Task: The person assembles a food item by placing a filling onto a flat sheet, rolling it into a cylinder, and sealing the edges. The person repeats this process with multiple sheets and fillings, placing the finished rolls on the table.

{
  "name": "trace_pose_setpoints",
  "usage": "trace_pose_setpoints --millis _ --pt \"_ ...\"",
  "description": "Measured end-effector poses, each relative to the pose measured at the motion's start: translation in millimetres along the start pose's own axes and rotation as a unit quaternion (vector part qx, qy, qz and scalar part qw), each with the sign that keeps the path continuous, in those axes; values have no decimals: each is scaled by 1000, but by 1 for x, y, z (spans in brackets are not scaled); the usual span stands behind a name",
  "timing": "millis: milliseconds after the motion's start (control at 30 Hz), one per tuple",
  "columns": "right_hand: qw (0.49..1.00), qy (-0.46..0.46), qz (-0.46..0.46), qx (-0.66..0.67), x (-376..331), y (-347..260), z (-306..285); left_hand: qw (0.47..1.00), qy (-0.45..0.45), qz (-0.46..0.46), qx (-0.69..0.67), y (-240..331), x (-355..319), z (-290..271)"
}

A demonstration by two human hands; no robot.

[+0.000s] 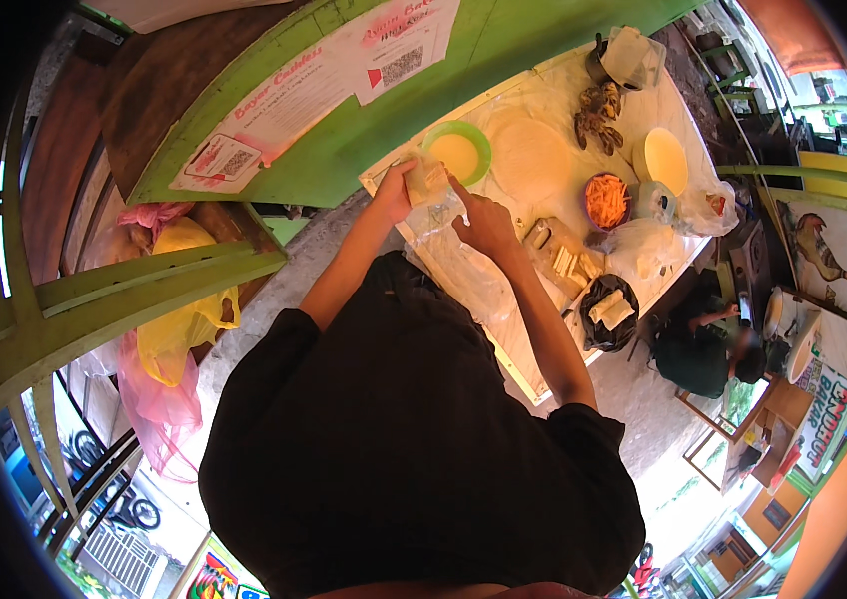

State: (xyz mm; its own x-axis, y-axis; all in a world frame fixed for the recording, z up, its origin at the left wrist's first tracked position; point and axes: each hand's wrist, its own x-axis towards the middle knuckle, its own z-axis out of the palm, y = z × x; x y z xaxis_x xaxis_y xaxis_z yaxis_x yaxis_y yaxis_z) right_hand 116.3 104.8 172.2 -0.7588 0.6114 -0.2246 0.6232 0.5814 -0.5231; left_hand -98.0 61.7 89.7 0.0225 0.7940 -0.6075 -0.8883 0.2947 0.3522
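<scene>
My left hand (399, 192) is closed around a pale, translucent packet (430, 184), held over the table corner beside a green bowl (484, 156) of pale yellow liquid. What fills the packet is too small to make out. My right hand (488, 225) has its index finger stretched to the packet's right edge, thumb apart and other fingers bent; it grips nothing that I can see. Below the packet, clear plastic sheeting (473, 283) lies crumpled on the table. To the right of my right forearm sits a brown board (543, 238) with pale yellow cut pieces (571, 266).
On the table (513, 344) are a round pale sheet (531, 158), orange shreds (607, 200) in a bowl, a yellow container (663, 162), dark bananas (598, 118), and a black-lined bowl (598, 333) of pale pieces. A green panel (344, 140) borders the far side. Another person (695, 349) is at the right.
</scene>
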Motion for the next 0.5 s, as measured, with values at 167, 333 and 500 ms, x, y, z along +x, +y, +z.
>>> trace_pose_setpoints --millis 167,333,500 --pt "998 56 -22 21 -14 -12 19 999 -31 35 -20 1 4 14" --pt "991 116 8 71 -11 -20 16 999 -14 47 -17 -1 1 21" --pt "995 76 15 59 -3 -11 17 997 -32 63 -24 -4 2 11"
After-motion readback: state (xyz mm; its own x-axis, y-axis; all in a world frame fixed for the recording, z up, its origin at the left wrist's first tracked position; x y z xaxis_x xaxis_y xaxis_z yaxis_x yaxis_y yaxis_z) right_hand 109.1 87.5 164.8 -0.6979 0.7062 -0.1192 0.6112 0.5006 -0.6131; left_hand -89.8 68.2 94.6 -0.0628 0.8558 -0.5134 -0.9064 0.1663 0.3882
